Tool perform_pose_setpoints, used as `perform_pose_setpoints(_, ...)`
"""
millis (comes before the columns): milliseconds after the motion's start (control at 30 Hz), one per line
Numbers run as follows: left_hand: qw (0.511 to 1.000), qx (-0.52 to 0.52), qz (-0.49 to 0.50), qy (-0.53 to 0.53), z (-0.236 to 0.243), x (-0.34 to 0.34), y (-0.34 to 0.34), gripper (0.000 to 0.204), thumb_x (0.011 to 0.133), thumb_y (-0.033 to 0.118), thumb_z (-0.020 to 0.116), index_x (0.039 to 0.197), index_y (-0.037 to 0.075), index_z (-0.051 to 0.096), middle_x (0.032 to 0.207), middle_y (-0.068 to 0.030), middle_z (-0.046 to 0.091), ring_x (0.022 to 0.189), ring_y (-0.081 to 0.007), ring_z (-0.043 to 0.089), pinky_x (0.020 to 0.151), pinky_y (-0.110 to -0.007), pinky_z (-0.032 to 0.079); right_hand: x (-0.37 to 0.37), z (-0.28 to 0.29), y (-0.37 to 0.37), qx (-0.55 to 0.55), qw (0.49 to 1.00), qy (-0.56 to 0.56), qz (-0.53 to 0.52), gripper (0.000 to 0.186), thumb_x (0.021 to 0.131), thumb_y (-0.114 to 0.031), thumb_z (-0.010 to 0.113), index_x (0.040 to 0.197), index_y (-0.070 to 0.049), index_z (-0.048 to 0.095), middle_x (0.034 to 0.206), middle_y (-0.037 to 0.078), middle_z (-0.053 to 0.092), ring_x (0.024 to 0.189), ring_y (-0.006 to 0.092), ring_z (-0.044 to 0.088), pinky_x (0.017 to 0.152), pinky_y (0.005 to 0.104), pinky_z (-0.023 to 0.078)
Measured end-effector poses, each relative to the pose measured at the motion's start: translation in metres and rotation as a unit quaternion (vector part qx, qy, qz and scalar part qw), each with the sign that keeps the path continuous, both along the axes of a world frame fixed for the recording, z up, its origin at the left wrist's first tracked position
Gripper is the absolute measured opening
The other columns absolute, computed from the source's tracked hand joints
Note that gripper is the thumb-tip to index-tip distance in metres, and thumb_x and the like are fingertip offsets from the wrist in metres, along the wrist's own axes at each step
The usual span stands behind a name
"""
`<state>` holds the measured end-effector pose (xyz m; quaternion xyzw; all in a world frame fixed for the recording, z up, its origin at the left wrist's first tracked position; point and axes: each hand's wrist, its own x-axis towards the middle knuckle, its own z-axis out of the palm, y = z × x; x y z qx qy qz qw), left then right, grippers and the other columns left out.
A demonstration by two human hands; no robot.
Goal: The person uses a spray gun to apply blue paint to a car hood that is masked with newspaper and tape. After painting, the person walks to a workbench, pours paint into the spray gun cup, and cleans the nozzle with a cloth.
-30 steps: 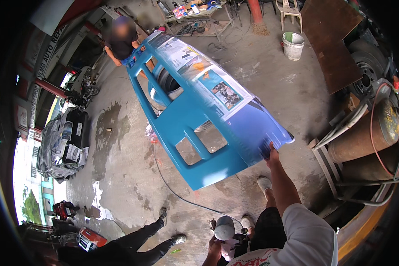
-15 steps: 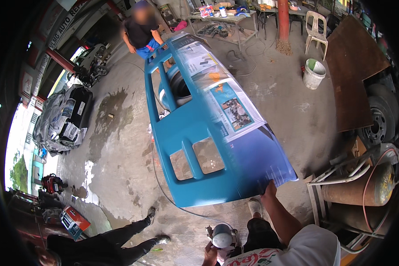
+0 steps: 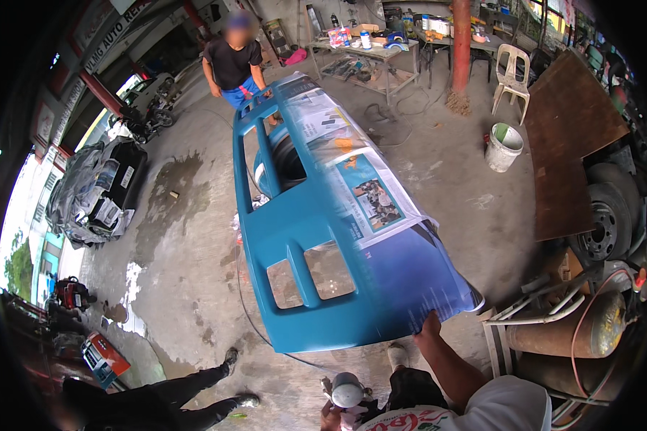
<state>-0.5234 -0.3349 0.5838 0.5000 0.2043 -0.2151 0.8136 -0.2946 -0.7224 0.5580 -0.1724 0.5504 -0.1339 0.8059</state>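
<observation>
A long vehicle bumper painted teal, with several window-like openings, stretches away in front of me. Printed paper sheets mask its right side. At its near right corner my right hand is closed on the edge, over the bluish-purple masked part; the fingertips are partly hidden. Low in the view, my left hand is wrapped round a spray gun with a grey cup. Its handle is mostly hidden. At the far end another person stands with a hand on the bumper.
A thin hose runs along the floor beside the bumper. Another person's legs reach in from the lower left. To the right are a gas cylinder on a rack, a wheel, a bucket and a plastic chair.
The bumper's far end and the person there sit slightly lower in the picture, as the whole view has shifted. Both of my hands keep their hold.
</observation>
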Motion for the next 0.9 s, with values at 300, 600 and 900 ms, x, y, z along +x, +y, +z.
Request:
perform_pose_setpoints(300, 0.974, 0.156, 0.037, 0.161, -0.045, 0.005, 0.017, 0.037, 0.1, 0.017, 0.054, 0.134, 0.001, 0.057, 0.099, -0.0132, 0.068, 0.076, -0.022, 0.066, 0.06, -0.036, 0.055, -0.024, 0.016, -0.007, 0.001, 0.997, 0.078, 0.025, 0.048, 0.111, -0.043, 0.037, 0.142, -0.009, 0.05, 0.135, 0.011, 0.062, 0.116, 0.0301, 0.067, 0.09, 0.0499, 0.059)
perform_pose_setpoints(600, 0.972, 0.114, 0.058, 0.197, -0.103, 0.023, 0.067, 0.036, 0.101, 0.02, 0.053, 0.135, 0.006, 0.055, 0.099, -0.0136, 0.066, 0.074, -0.024, 0.064, 0.058, -0.039, 0.055, -0.028, -0.015, -0.039, -0.034, 0.996, 0.082, 0.016, 0.046, 0.111, -0.043, 0.037, 0.143, -0.013, 0.05, 0.136, 0.009, 0.062, 0.118, 0.0322, 0.065, 0.094, 0.0554, 0.057)
perform_pose_setpoints(900, 0.965, 0.113, 0.07, 0.224, -0.097, 0.008, 0.112, 0.035, 0.102, 0.023, 0.053, 0.135, 0.011, 0.053, 0.098, -0.014, 0.064, 0.073, -0.026, 0.062, 0.055, -0.041, 0.054, -0.021, -0.071, -0.045, -0.041, 0.983, 0.156, 0.087, 0.046, 0.107, -0.047, 0.043, 0.138, -0.017, 0.057, 0.129, 0.005, 0.067, 0.112, 0.0266, 0.068, 0.09, 0.051, 0.057)
